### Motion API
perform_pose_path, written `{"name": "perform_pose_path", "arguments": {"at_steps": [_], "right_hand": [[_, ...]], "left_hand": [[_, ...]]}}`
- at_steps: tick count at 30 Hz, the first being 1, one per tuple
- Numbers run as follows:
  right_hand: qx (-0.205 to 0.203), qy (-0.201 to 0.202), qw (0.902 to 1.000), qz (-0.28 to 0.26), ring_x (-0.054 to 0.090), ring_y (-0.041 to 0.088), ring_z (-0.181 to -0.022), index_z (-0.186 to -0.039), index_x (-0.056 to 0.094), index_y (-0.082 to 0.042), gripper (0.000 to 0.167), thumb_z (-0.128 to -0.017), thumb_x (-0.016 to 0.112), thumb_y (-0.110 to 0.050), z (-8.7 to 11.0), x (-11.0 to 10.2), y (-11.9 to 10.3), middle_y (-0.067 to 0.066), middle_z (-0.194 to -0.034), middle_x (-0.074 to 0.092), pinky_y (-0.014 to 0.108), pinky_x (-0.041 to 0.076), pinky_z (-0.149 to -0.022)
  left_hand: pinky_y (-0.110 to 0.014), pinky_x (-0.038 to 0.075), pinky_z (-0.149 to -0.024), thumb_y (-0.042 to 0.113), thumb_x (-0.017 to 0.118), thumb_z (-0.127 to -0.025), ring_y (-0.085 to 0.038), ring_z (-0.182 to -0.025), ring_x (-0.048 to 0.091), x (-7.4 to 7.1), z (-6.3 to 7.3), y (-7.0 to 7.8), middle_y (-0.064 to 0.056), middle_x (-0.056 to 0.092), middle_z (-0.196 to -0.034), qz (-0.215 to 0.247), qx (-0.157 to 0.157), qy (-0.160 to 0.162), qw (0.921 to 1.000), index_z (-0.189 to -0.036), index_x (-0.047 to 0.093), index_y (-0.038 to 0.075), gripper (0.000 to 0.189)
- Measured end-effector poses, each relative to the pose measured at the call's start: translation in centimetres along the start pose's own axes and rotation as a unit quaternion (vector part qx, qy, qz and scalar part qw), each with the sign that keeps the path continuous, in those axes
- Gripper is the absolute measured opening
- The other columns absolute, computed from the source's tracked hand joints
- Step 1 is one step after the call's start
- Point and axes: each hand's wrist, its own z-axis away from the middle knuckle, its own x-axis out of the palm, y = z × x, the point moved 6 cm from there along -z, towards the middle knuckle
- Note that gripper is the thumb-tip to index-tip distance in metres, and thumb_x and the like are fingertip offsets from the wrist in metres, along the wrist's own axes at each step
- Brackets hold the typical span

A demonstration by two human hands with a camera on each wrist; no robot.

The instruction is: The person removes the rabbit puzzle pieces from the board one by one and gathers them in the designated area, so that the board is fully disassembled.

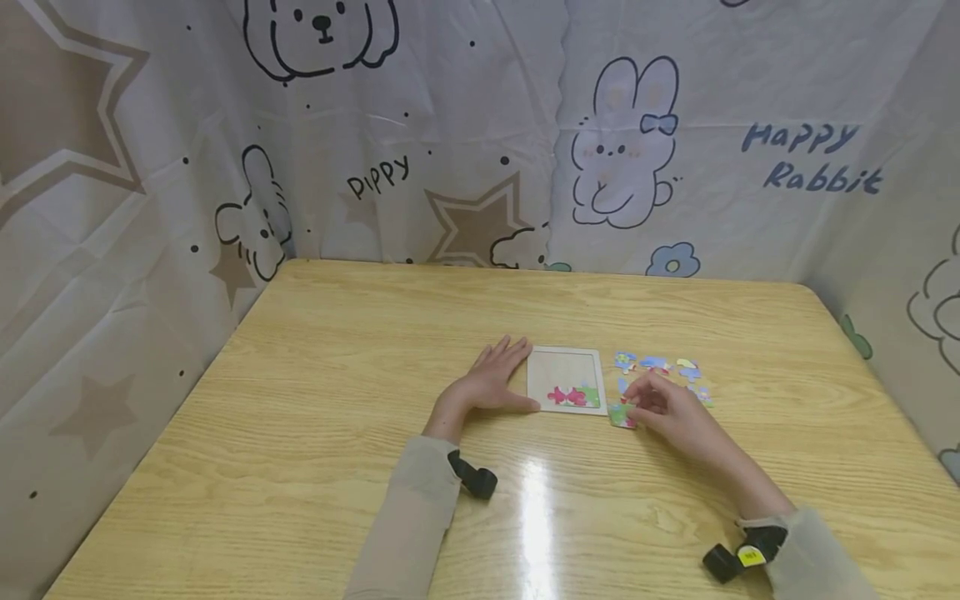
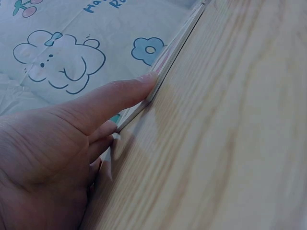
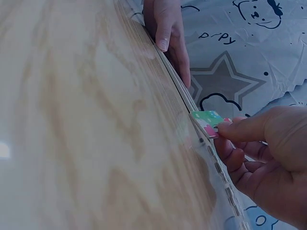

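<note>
A square puzzle tray (image 1: 561, 368) with a pale frame lies near the middle of the table. Pink and green puzzle pieces (image 1: 576, 397) sit along its bottom, toward the right corner. My left hand (image 1: 491, 379) rests at the tray's left side, fingers stretched out along it; the thumb (image 2: 129, 91) touches the near edge. Just right of the tray, my right hand (image 1: 670, 412) pinches a green and pink puzzle piece (image 3: 206, 120) between thumb and fingers, tilted up at the tray's near right corner. The right fingertips partly cover this piece.
Several loose puzzle pieces (image 1: 655, 364) in blue, yellow and pink lie right of the tray, some partly behind my right hand. The wooden table (image 1: 360, 358) meets a printed cloth (image 1: 465, 108) at the back and sides.
</note>
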Motion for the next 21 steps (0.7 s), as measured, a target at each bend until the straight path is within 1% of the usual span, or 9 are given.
{"name": "perform_pose_path", "arguments": {"at_steps": [7,13,17,21], "right_hand": [[0.018,-0.007,0.9998,-0.002,0.058,-0.002,-0.084,-0.106,0.06,-0.004,0.017,-0.09,0.066,-0.003,0.66,-0.43,0.56,0.01,-0.102,0.065,0.015,0.054,-0.072],[0.021,-0.004,0.9997,0.013,0.054,-0.001,-0.079,-0.105,0.061,-0.005,0.017,-0.09,0.067,-0.004,0.71,-0.61,0.91,0.008,-0.097,0.065,0.016,0.051,-0.067],[0.03,-0.006,0.9992,0.026,0.053,-0.002,-0.08,-0.106,0.062,-0.005,0.017,-0.09,0.067,-0.004,0.68,-0.68,0.92,0.009,-0.1,0.066,0.015,0.049,-0.067],[0.032,-0.007,0.9986,0.042,0.047,0.0,-0.075,-0.106,0.063,-0.004,0.017,-0.09,0.067,-0.005,0.62,-0.77,0.74,0.008,-0.096,0.066,0.017,0.043,-0.06]], "left_hand": [[-0.042,-0.006,-0.128,0.045,0.072,-0.084,-0.022,-0.156,-0.007,-0.03,0.01,-0.01,-0.002,0.006,-0.167,0.002,0.001,0.0,1.0,-0.158,0.015,0.013,0.098],[-0.042,-0.006,-0.128,0.045,0.072,-0.084,-0.022,-0.155,-0.007,0.03,0.01,-0.07,-0.001,0.006,-0.167,0.0,0.002,-0.001,1.0,-0.158,0.016,0.013,0.098],[-0.042,-0.006,-0.128,0.045,0.072,-0.084,-0.022,-0.156,-0.007,0.09,-0.07,-0.13,-0.001,0.006,-0.167,0.001,0.002,-0.001,1.0,-0.158,0.016,0.013,0.098],[-0.041,-0.007,-0.128,0.046,0.072,-0.084,-0.02,-0.155,-0.008,0.16,-0.17,-0.25,0.0,0.005,-0.167,-0.001,-0.003,-0.002,1.0,-0.158,0.014,0.014,0.099]]}}
